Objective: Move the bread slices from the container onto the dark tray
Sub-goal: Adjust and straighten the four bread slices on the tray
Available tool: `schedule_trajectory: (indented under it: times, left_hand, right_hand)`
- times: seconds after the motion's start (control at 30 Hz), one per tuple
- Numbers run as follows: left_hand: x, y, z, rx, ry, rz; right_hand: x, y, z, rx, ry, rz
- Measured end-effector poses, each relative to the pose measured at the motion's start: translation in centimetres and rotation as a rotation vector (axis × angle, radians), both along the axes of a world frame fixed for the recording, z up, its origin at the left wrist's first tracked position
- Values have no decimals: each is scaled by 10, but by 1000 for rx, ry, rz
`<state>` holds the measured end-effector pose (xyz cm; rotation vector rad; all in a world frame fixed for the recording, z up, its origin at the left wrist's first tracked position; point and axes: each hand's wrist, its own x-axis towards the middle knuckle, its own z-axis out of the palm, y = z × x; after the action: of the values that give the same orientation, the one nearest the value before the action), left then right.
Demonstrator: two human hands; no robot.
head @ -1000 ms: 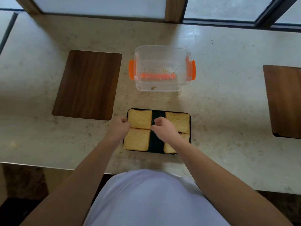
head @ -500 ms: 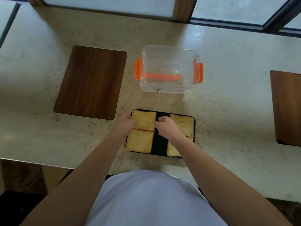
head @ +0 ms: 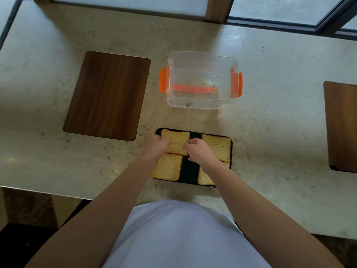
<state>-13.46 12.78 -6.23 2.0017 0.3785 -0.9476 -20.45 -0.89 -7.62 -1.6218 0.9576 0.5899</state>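
Dark tray: four bread slices.
Left hand, right hand: both pinching far-left slice.
Container: crumbs only.

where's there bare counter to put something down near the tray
Bare counter lies between the dark tray and the right wooden board, and between the tray and the left wooden board. The tray is crowded: four bread slices, only a narrow middle strip.

Both bare forearms reach forward, the left hand and right hand loosely curled, close together.
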Motion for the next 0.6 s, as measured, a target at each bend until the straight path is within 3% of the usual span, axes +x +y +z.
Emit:
schedule_trajectory:
  times: [0.37,0.6]
  left_hand:
    - [-2,-2,-7,-23,42,-33]
    - [-14,23,-2,-3,-55,-20]
  right_hand:
    - [-6,-6,7,-6,-19,2]
    - [-22,-1,19,-103,-95,44]
